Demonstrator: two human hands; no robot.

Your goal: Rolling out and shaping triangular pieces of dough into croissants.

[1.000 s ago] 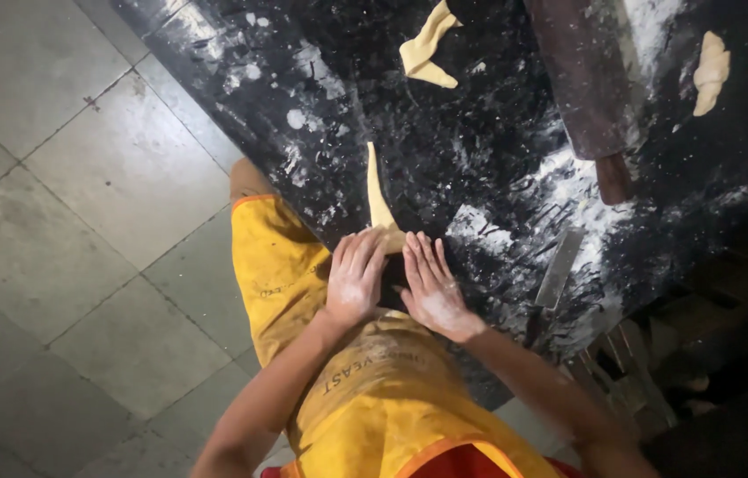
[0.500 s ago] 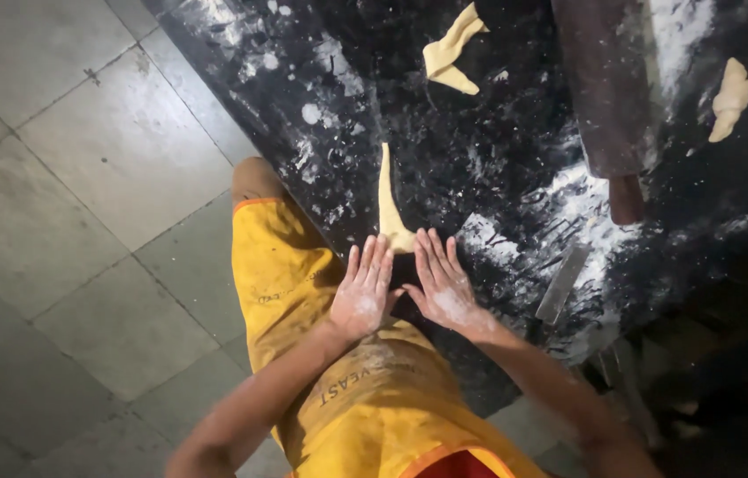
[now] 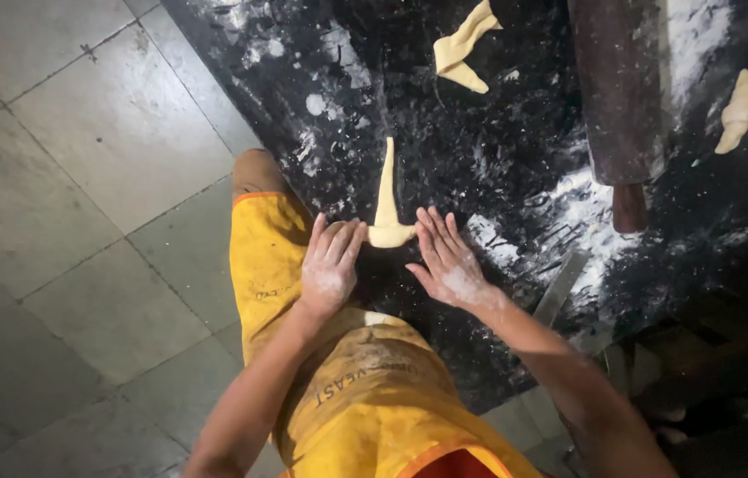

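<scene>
Rolling a long strip of dough (image 3: 386, 199) here on my black table (image 3: 515, 133), which is dusted all over with flour. The strip is lying lengthwise away from me, thin and pointed at the far end and curled into a small fat roll at the near end, right by the table's edge. My left hand (image 3: 331, 264) is lying flat and open, fingers straight, with the fingertips touching the left side of that rolled end. My right hand (image 3: 449, 261) is open and flat too, fingers spread, just beside the roll on its right, and I can't tell whether it's actually touching the dough. Neither hand is gripping anything, and both are pretty floury.

Further back a folded scrap of dough (image 3: 462, 49) is lying on the table, and a shaped piece (image 3: 739, 111) is sitting off to the far right. A dark wooden rolling pin (image 3: 617, 97) is lying between those two. A metal scraper (image 3: 560, 292) is resting near my right wrist. I'm wearing a yellow apron (image 3: 365, 381), and grey floor tiles (image 3: 82, 221) are showing on my left.
</scene>
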